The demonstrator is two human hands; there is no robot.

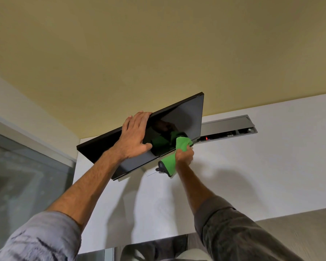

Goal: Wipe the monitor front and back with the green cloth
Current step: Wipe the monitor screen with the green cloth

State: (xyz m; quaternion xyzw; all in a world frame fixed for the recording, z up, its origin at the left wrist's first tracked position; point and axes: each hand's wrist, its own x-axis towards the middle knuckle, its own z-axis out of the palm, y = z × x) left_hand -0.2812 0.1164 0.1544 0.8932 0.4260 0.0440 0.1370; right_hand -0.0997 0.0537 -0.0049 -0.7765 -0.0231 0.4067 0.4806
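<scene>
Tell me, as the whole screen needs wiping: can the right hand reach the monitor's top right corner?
Probably yes: the right hand holds the cloth on the monitor; bare glass leads there.

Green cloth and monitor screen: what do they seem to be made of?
The green cloth looks like soft matt textile, perhaps microfibre: it bunches and folds in the right hand. The monitor screen looks like glossy glass or hard plastic: it mirrors the cloth. Its thin frame seems matt black plastic.

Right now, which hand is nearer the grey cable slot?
Right. Right hand, gripping the green cloth, sits just below-left of the slot; left hand grips the monitor farther left.
</scene>
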